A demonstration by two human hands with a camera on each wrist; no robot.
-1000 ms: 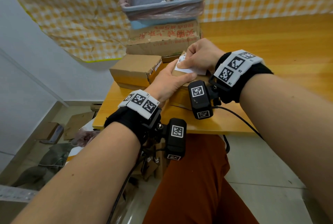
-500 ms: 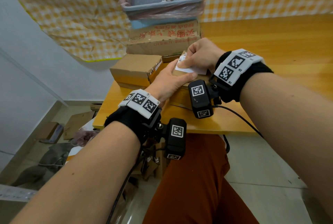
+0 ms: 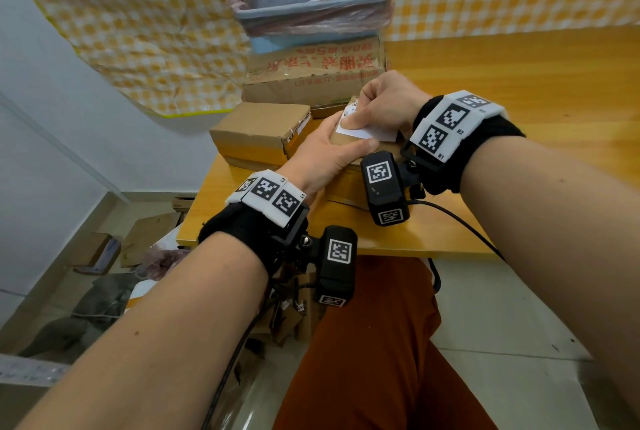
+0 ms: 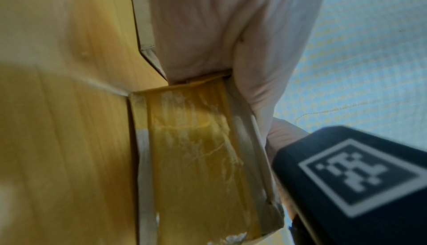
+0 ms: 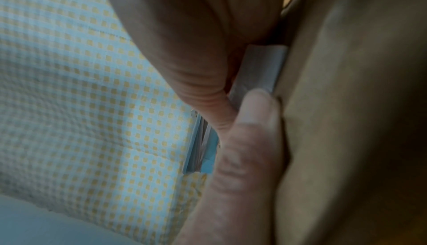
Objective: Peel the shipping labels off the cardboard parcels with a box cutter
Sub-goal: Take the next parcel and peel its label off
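Head view: the left hand (image 3: 325, 156) grips the small brown cardboard parcel (image 3: 346, 142) on the yellow wooden table (image 3: 519, 83), bracing it so the right hand (image 3: 384, 107) can pinch and lift the white paper shipping label (image 3: 367, 131).

Left wrist view: fingers (image 4: 208, 26) wrap the parcel's taped side (image 4: 196, 148).

Right wrist view: thumb (image 5: 249, 139) and finger pinch the label (image 5: 261, 66). No box cutter shows.

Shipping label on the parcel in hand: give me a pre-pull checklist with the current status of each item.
1. Left hand steadies the parcel: ok.
2. Right hand has a grip on the shipping label: ok, thumb and fingers pinch it.
3. Label edge lifted off the cardboard: ok.
4. Box cutter location and blade state: cannot tell, none visible.
5. Bin behind the boxes ready for the label: ok.
6. Neighbouring small box clear of the pull: ok.
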